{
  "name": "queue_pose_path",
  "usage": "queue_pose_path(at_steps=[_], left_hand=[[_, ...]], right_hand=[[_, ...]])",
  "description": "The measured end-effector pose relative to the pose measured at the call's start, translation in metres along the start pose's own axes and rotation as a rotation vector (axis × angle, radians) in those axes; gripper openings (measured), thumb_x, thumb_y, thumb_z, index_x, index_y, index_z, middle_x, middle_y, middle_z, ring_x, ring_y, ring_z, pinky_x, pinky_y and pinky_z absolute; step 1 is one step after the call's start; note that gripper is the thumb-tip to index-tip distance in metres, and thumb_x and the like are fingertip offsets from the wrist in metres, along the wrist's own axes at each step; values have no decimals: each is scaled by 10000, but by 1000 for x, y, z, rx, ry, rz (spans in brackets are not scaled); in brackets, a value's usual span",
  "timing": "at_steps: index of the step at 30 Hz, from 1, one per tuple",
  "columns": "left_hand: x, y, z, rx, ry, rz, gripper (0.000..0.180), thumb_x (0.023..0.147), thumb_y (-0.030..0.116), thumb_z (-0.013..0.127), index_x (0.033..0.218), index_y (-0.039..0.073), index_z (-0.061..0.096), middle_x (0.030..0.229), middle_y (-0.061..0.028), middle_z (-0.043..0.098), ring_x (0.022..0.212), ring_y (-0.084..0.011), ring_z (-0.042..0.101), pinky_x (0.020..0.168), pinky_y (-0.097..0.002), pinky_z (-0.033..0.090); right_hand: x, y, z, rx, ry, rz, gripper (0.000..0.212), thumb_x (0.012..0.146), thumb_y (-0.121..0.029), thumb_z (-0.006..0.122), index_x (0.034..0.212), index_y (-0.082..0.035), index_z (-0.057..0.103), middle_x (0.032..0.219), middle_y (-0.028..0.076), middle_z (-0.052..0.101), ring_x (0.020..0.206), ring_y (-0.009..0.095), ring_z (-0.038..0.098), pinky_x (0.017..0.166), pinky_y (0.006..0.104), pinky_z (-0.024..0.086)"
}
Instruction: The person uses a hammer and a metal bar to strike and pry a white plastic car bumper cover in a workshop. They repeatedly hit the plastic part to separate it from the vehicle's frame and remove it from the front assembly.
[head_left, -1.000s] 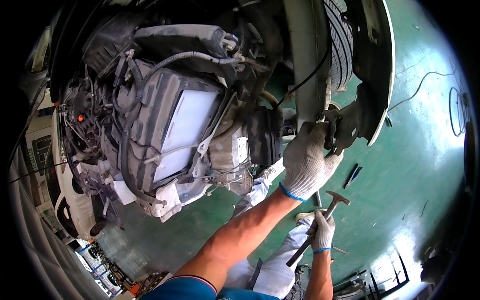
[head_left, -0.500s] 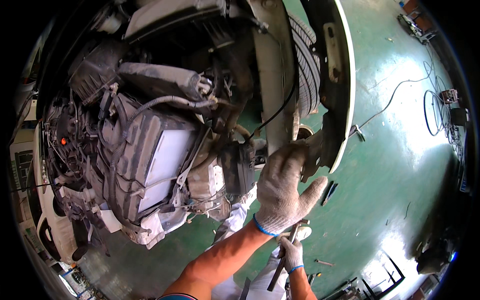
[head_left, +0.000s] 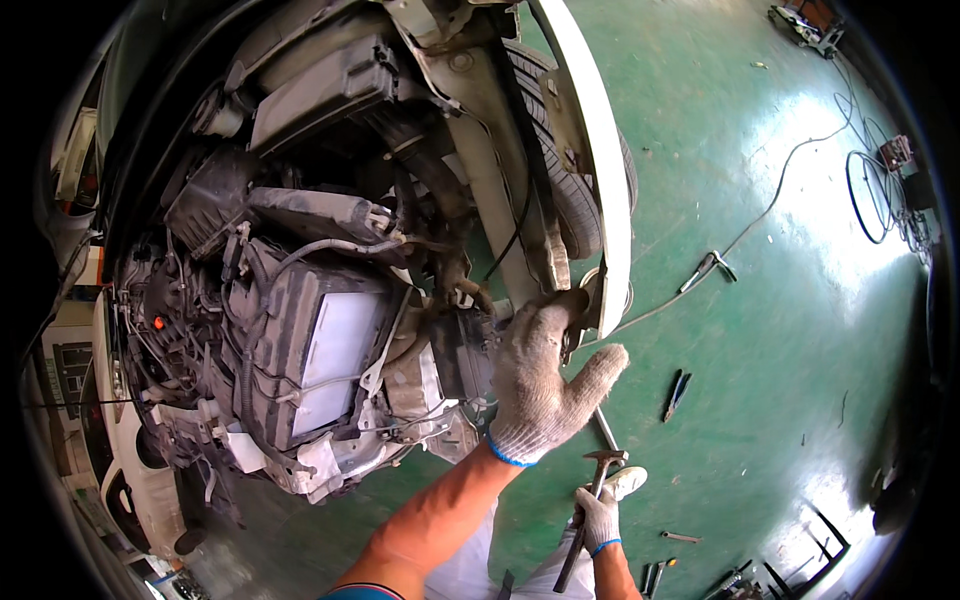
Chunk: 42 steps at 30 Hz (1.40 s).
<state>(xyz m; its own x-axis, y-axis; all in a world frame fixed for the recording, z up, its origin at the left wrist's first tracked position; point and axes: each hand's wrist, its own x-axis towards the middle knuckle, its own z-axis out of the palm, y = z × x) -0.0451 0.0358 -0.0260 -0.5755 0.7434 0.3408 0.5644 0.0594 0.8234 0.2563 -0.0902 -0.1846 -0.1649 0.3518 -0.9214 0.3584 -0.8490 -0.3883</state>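
Its thumb spread wide, a gloved left hand [head_left: 545, 385] meets the lower end of a pale fender [head_left: 597, 170] beside a tire [head_left: 575, 215], any grip hidden; the right hand [head_left: 600, 520] wraps a lowered hammer [head_left: 569, 560]. Apparently checking the edge; striking would require clear fingers.

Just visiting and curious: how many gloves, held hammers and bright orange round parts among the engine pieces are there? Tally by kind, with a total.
Left glove and right glove: 2
Hammer in hand: 1
Orange round part: 1
Total: 4
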Motion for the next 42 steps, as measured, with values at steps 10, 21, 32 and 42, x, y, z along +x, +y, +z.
queue_pose_path(at_steps=[10, 21, 32, 42], left_hand=[[13, 13, 30, 160, 85, 24, 315, 937, 214, 741, 1109, -39, 666, 1014, -230, 681, 860, -387, 688, 741, -461, 545], [-12, 33, 50, 125, 242, -312, 199, 992, 199, 666, 993, 2, 632, 832, -157, 657, 737, -323, 650, 682, -419, 512], [-5, 39, 59, 122, 427, -224, 252, 986, 219, 684, 1073, -11, 634, 965, -218, 685, 838, -372, 688, 726, -455, 530], [14, 53, 78, 261, 530, -352, 246, 931, 227, 732, 993, 0, 662, 940, -206, 653, 821, -434, 634, 744, -509, 495]], right_hand=[[-5, -29, -23, -104, 35, -97, 131, 943, -155, 625, 937, -24, 619, 656, 10, 573, 464, 81, 485, 429, 241, 386], [-19, -51, -80, -210, 20, -184, 242, 915, -141, 677, 1068, 30, 601, 732, 26, 610, 556, 93, 558, 504, 269, 460], [-91, -253, -63, -171, -226, -831, 609, 993, -224, 612, 1484, 62, 393, 932, 65, 590, 660, 138, 600, 590, 271, 525], [-74, -335, -41, -441, -303, -1052, 506, 1027, -402, 641, 1219, 64, 595, 688, 33, 558, 539, 86, 466, 503, 240, 370]])
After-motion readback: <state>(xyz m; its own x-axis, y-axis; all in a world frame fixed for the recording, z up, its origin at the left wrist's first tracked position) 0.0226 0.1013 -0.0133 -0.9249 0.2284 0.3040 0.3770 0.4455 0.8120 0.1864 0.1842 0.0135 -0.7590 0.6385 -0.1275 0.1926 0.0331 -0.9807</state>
